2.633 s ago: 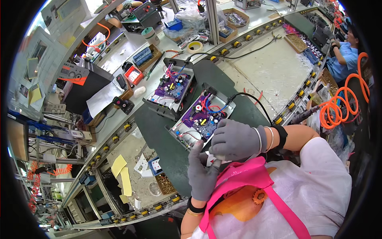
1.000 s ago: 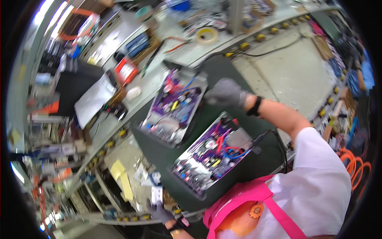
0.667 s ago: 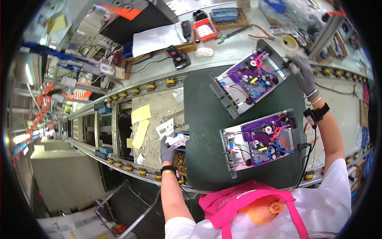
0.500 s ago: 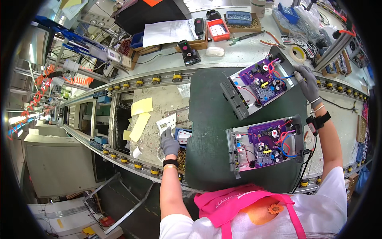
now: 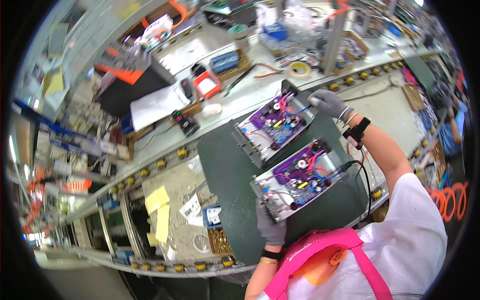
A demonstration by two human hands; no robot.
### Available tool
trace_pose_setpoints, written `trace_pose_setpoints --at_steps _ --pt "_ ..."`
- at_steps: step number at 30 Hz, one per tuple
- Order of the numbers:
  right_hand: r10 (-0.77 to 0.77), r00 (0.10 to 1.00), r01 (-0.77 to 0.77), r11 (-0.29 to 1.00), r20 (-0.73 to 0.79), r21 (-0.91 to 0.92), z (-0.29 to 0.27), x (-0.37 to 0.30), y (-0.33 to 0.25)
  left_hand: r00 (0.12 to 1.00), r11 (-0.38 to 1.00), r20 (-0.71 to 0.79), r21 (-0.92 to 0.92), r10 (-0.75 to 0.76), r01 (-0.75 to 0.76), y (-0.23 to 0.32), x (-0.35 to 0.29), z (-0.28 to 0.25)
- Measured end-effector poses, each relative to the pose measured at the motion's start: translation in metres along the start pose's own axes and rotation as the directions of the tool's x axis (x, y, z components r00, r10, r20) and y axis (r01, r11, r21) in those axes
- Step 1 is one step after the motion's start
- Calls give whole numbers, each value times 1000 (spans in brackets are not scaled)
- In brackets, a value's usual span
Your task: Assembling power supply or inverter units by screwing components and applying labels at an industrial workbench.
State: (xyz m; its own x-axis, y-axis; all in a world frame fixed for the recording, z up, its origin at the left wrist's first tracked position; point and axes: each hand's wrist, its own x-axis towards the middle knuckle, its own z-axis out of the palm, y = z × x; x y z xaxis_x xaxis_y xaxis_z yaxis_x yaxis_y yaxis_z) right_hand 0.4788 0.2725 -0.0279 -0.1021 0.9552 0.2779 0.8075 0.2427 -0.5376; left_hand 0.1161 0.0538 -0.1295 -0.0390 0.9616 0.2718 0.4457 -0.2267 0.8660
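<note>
Two open metal cases with purple circuit boards lie on a dark green mat (image 5: 225, 200). My gloved right hand (image 5: 327, 104) is closed at the right end of the far case (image 5: 277, 125), its fingertips pinching the blue cable (image 5: 303, 109) there. At the near case (image 5: 298, 181), my gloved left hand (image 5: 270, 226) touches the lower left corner; its fingers are blurred and partly hidden by the case edge, so its grip cannot be made out. A black cable (image 5: 369, 192) runs from the near case's right end.
Left of the mat are yellow paper sheets (image 5: 162, 222), a blue box (image 5: 212, 216) holding labels and a tray of small brass parts (image 5: 220, 242). Roller rails (image 5: 161, 164) border the work surface. Behind stand a red bin (image 5: 207, 85), tape roll (image 5: 299, 70) and pliers (image 5: 240, 80).
My left hand has left the white label sheet beside the blue box and moved right to the near case. My right hand stays at the far case. The whole view has turned and shifted.
</note>
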Motion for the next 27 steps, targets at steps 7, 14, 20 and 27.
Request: trace_pose_setpoints --at_steps 7,14,20,27 --pt "141 975 -171 970 173 173 -9 -166 -101 868 995 492 97 -62 16 -67 124 -88" --pt "371 928 -362 903 3 230 36 -238 -205 541 625 841 422 1 -657 -163 239 -59" --pt "351 873 -293 933 -340 210 43 -312 -213 516 711 789 149 333 -687 -32 175 75" --pt "756 377 -603 639 -536 477 -8 -487 -207 741 868 555 67 378 -493 89 68 -28"
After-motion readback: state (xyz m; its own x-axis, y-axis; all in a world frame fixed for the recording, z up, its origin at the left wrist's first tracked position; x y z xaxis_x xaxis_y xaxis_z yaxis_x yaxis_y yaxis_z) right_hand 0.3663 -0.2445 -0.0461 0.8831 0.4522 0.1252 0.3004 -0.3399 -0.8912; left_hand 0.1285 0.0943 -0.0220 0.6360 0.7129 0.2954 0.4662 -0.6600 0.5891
